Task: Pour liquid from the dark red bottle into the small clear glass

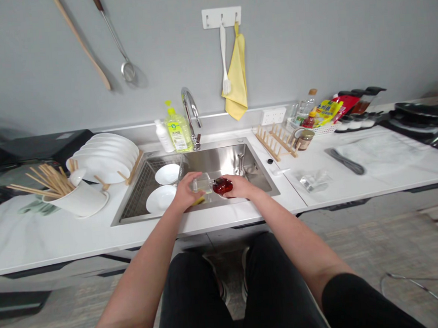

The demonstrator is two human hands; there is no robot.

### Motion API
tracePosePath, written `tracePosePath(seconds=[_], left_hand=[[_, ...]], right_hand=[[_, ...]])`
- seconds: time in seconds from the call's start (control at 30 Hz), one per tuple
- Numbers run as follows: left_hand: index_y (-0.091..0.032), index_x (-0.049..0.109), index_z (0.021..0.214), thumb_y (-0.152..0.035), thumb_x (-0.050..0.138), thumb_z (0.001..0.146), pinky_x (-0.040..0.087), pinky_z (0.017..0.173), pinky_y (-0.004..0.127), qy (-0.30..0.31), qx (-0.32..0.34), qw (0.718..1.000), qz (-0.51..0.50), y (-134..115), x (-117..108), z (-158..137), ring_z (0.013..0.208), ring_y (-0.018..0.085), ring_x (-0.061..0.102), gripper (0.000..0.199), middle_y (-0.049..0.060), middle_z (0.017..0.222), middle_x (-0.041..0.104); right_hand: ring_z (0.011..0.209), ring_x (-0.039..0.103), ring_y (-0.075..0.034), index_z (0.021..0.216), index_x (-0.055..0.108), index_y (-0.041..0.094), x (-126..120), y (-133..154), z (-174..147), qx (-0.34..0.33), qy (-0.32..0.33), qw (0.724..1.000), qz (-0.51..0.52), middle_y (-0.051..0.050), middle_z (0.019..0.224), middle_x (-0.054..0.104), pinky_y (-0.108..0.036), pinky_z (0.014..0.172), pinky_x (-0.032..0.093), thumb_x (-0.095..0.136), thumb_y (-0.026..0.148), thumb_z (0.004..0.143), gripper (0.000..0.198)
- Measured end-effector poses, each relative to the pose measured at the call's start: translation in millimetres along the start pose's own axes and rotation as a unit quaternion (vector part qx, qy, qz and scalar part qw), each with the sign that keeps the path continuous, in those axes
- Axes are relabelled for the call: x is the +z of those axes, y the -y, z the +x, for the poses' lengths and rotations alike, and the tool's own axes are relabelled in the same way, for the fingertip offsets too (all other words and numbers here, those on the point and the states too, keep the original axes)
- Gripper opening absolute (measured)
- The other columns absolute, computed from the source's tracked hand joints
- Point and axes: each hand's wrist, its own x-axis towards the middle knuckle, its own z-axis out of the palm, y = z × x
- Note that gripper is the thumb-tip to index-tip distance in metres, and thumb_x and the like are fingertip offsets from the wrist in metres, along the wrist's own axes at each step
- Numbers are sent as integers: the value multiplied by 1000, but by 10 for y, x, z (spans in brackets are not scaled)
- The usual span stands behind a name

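Over the front of the steel sink, my left hand is closed around a clear, see-through container. My right hand grips a glossy dark red rounded object with a dark part on top; its exact kind is hard to make out. The two held things are close together, nearly meeting. Below my left hand a bit of something yellow shows, mostly hidden. Two white bowls sit in the sink's left side, beside my left hand.
Behind the sink stand a faucet and a yellow-green soap bottle. White plates and a chopstick holder are on the left. A wooden rack, a jar, a plastic bag and a condiment basket occupy the right.
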Motion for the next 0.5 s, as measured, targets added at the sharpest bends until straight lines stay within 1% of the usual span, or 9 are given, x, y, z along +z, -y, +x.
tracePosePath(seconds=[0.33, 0.5], left_hand=[[-25, 75, 143, -28, 92, 74, 55, 122, 57, 5, 0, 1000, -11, 15, -8, 3, 133, 35, 71, 72, 13, 143, 71], [-26, 75, 143, -28, 92, 73, 59, 114, 55, 11, -12, 1000, -13, -1, -14, 4, 131, 36, 71, 73, 13, 144, 71]], right_hand=[[117, 83, -30, 150, 73, 31, 17, 11, 0, 16, -2, 1000, 18, -5, 132, 85, -47, 111, 63, 100, 25, 68, 87], [118, 82, -30, 150, 73, 31, 12, 8, 3, 11, 2, 1000, 17, -5, 133, 84, -46, 110, 63, 99, 25, 69, 85]])
